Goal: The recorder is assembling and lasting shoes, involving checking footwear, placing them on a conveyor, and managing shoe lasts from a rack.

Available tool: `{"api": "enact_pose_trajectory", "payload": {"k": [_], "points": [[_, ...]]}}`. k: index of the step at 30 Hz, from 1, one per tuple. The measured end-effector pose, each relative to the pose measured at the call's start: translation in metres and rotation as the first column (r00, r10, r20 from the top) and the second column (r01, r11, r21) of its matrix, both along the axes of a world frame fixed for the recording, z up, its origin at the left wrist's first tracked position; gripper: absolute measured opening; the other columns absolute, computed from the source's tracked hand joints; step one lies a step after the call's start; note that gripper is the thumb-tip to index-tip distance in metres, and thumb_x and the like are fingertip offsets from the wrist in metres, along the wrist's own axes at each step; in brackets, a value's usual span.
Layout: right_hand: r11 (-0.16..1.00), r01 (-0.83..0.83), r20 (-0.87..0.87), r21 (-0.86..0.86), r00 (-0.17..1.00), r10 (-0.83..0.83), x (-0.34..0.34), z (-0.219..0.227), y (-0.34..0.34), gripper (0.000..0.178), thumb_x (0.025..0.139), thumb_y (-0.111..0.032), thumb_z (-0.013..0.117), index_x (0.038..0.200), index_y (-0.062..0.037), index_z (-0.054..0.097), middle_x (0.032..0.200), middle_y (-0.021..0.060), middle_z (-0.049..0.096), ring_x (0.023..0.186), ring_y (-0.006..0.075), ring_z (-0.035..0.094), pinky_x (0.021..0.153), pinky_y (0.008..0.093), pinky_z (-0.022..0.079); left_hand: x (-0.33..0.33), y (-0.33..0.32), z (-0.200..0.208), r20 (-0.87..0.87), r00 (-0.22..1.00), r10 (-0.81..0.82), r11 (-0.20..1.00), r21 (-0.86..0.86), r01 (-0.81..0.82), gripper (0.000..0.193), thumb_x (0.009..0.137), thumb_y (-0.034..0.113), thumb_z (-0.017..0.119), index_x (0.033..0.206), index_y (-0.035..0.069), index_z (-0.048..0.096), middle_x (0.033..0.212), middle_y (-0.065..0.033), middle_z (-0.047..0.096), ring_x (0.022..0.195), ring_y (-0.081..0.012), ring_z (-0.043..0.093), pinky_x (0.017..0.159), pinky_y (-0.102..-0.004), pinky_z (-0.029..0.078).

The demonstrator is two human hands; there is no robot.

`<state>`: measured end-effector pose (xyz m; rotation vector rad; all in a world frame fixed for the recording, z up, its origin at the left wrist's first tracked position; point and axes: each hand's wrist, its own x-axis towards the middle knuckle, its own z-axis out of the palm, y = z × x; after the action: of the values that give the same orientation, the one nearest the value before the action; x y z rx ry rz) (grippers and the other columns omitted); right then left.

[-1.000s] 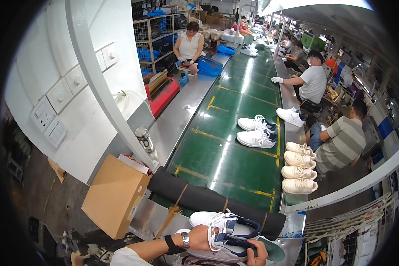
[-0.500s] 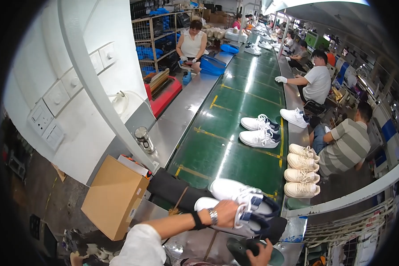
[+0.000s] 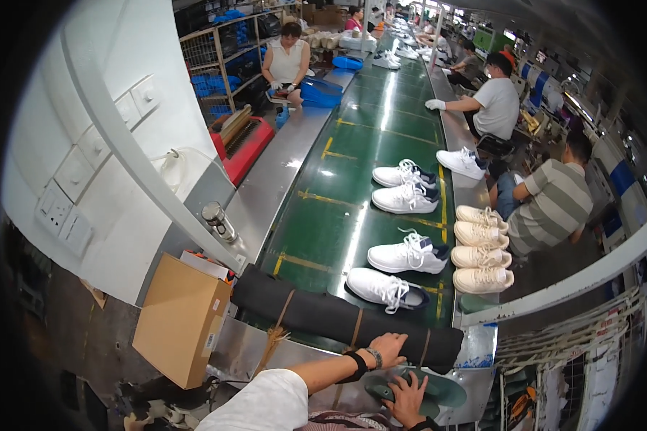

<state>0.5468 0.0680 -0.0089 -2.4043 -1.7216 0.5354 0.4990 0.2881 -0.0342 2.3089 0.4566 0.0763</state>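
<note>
My left hand [image 3: 388, 350], with a watch and a black wristband, rests at the near side of a black padded roll [image 3: 323, 313]. It holds nothing, its fingers loosely stretched out. Below it, my right hand [image 3: 408, 396] lies with spread fingers over dark green shoe lasts [image 3: 447, 392] on the metal surface; the hand partly covers them. Beyond the roll, a white sneaker [image 3: 388, 287] lies tilted on the green belt [image 3: 313, 237], its dark-lined opening toward the right. Just behind it stands its white mate [image 3: 408, 253], laces loose.
Another white pair [image 3: 404, 197] sits farther up the belt, with a single white sneaker [image 3: 461, 164] on the right ledge. Several cream sneakers [image 3: 483, 280] line that ledge. A cardboard box [image 3: 176, 316] and metal flask [image 3: 219, 221] are at left. Co-workers [image 3: 550, 197] sit along both sides.
My left hand has let go of the white sneakers, which now lie on the belt beyond the roll, and has drawn back toward me. My right hand has spread over the lasts. The view has shifted.
</note>
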Motion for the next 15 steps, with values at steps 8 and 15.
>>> {"api": "enact_pose_trajectory", "payload": {"k": [8,15], "points": [[0.999,-0.021,0.001,-0.024,1.000,0.021,0.001,0.045,-0.042,0.046,0.077,-0.011,0.069,0.122,-0.0166,0.067,0.161,0.0194,0.027,0.149,0.0460,0.020,0.118,0.0662,0.018,0.030,-0.057,-0.035,0.020,1.000,0.023,0.968,-0.249,-0.017,0.047,0.092,0.038,0.064,0.124,0.004,0.064,0.119,-0.0214,0.067,0.108,-0.0413,0.064,0.094,-0.0486,0.051],[0.050,0.809,-0.699,-0.585,-0.473,-0.536,-0.042,0.002,-0.108,0.122,0.083,-0.059,0.074,0.162,-0.0091,-0.004,0.164,0.0262,0.010,0.149,0.0473,0.018,0.113,0.0673,0.029,0.038,-0.109,-0.123,0.033,0.999,-0.027,0.975,-0.221,0.034,0.054,0.096,0.033,0.046,0.137,-0.001,0.055,0.123,-0.0251,0.063,0.120,-0.0389,0.054,0.105,-0.0487,0.038]]}}
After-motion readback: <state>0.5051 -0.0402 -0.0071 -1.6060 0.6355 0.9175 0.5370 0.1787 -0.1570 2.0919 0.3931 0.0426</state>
